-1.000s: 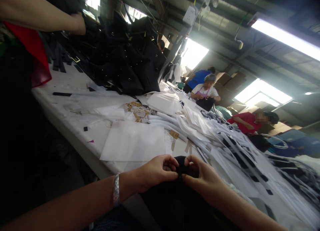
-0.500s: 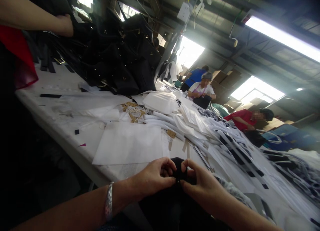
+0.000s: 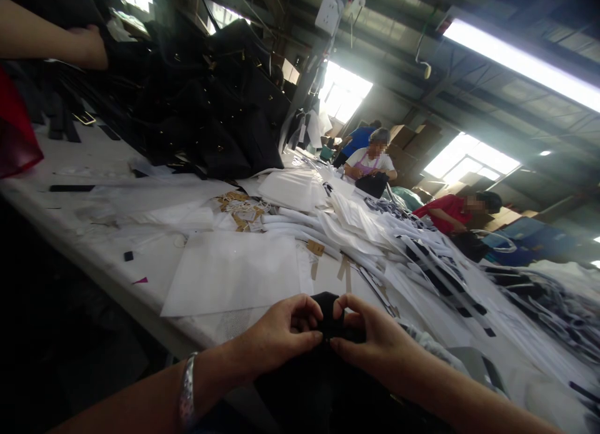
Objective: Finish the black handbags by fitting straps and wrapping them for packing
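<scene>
A black bag (image 3: pixel 319 387) is in front of me at the near edge of the table, its lower part lost in shadow. My left hand (image 3: pixel 284 328) pinches the bag's upper part from the left, thumb and curled fingers closed on it. From the other side my right hand (image 3: pixel 368 334) grips the same part, with its thumb close to the left thumb. A small dark tab of the bag (image 3: pixel 327 304) rises between the two hands. Just beyond them a white sheet (image 3: pixel 229 274) lies flat on the table (image 3: pixel 159 249).
Black bags with gold fittings (image 3: pixel 206 102) are heaped at the far left, where a co-worker's arm (image 3: pixel 51 40) reaches in. White strips and sheets (image 3: pixel 356 227) spread across the right. Brown tags (image 3: pixel 241 210) lie mid-table. Several people work farther back.
The whole scene has shifted slightly left in my view. Both hands keep their hold on the black bag, with barely any change in the fingers.
</scene>
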{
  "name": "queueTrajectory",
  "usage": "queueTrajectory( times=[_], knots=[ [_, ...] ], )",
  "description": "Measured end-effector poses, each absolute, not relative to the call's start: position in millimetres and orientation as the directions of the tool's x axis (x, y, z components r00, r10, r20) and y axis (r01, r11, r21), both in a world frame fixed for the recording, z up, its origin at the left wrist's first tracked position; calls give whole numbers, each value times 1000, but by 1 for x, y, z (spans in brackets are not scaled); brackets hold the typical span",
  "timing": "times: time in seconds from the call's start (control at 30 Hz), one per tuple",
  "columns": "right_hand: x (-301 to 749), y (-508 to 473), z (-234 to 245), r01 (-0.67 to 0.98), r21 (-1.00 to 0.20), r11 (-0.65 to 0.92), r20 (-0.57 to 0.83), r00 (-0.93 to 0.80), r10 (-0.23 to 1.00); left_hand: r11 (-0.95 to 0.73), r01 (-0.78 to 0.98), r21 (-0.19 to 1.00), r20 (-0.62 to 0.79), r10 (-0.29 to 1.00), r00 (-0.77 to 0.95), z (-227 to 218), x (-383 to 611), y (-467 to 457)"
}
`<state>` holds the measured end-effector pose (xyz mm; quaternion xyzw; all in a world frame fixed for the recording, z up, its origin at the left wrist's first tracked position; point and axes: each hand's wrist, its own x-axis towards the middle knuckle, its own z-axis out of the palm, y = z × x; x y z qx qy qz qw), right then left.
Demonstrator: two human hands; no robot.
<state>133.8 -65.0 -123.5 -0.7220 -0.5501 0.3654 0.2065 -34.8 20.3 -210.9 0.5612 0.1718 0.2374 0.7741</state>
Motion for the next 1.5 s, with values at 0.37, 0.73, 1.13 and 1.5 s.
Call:
queueTrajectory(
  times=[0.37,0.73,1.13,1.5],
  knots=[
    [130,-55,-128,842,-481,-245,-218,156,963,-144,-60,988,138,632,762,-211,-21,16],
    [167,-43,-33,789,-609,-82,-307,-138,942,-517,26,856,383,666,640,-167,-37,22],
    [219,-106,-52,758,-647,-83,-5,105,995,-211,-60,976,147,428,892,-112,-25,39],
    [204,-106,-48,757,-653,25,82,37,996,-85,-145,986,168,465,869,-78,-37,19]
  ],
)
